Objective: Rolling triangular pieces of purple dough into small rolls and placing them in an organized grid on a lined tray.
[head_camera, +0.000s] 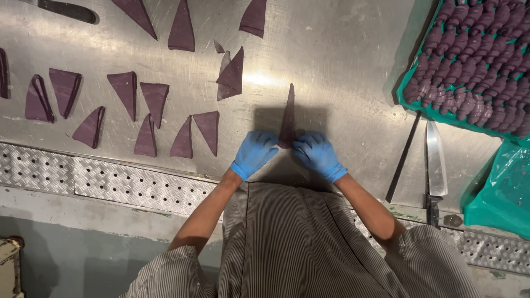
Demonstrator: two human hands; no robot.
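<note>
A long, narrow purple dough triangle (287,118) is being held flat on the steel table (342,49), its long axis running from six o'clock to twelve o'clock: the wide base is lying nearest the person and the thin tip is pointing away. The base is being pinched from both sides at once. The left hand (253,153), in a blue glove, is being pressed against the base from nine o'clock, and the right hand (317,154), gloved the same, from three o'clock, so that both are equally near and the strip is stretching away from the grip toward twelve o'clock. The fingers of both hands are being kept curled narrowly onto the dough edge rather than spread.

More cut purple triangles (149,116) are lying scattered at nine to eleven o'clock, well apart from the hands. At two o'clock a green-lined tray (406,88) is being filled with rolled purple pieces (475,60), and at three o'clock a large knife (436,160) is resting blade up beside a dark strip.
</note>
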